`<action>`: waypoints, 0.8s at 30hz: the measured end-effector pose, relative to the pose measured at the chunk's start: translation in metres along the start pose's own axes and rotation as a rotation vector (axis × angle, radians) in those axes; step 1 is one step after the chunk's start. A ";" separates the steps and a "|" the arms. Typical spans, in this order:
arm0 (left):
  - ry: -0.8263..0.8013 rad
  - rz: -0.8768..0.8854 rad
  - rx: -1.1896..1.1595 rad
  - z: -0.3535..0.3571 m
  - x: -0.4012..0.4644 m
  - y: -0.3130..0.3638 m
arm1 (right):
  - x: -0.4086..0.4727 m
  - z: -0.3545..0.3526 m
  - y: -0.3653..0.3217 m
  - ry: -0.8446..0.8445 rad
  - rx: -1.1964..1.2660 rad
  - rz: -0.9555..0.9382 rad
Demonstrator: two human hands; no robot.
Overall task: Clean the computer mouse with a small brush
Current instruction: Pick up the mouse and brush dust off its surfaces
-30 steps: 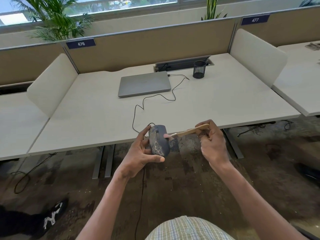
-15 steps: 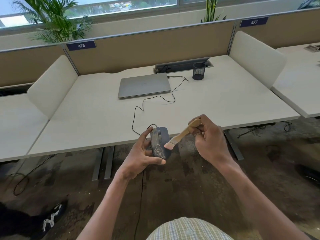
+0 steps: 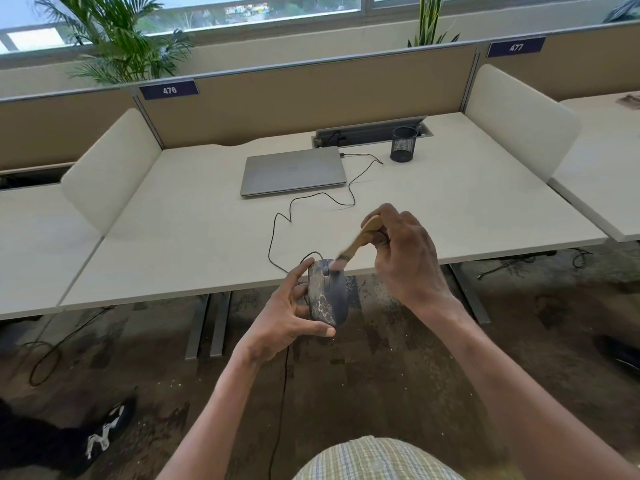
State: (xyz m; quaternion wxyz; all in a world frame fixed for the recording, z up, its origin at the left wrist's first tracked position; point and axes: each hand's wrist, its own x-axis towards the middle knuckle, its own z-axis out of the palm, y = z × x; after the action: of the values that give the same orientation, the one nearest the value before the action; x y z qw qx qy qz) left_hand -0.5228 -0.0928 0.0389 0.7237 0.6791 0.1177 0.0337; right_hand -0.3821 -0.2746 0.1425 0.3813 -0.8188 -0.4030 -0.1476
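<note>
Laptop [image 3: 293, 171] on desk [image 3: 173, 237]; pen cup [image 3: 403, 144] right of it, behind; mouse [image 3: 327, 292] before desk edge.

Soft daylight comes from the windows [image 3: 263, 10] far ahead of me, leaving the desk [image 3: 173, 237] bright and evenly lit with faint shadows. The floor [image 3: 381, 375] beneath is dimmer. My brush [image 3: 353, 245] is motion-blurred; the edges bow with wide-angle distortion.

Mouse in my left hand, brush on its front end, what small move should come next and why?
Probably sweep the brush down the mouse toward its rear: the bristles sit at the front by the wheel, and the mottled grime runs along the body below.
</note>
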 end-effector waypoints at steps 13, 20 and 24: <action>-0.037 0.013 -0.031 0.000 -0.001 0.004 | 0.019 0.001 -0.006 0.001 -0.045 -0.026; -0.029 0.013 -0.061 -0.001 -0.002 0.002 | 0.018 0.000 -0.007 0.002 -0.082 0.012; -0.020 0.019 -0.069 -0.001 -0.001 0.003 | 0.010 -0.001 -0.008 -0.024 -0.001 -0.030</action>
State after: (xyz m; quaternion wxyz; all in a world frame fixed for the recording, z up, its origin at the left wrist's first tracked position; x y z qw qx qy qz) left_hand -0.5238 -0.0918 0.0418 0.7476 0.6550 0.1027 0.0375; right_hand -0.3818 -0.2665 0.1525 0.3739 -0.8145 -0.4198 -0.1437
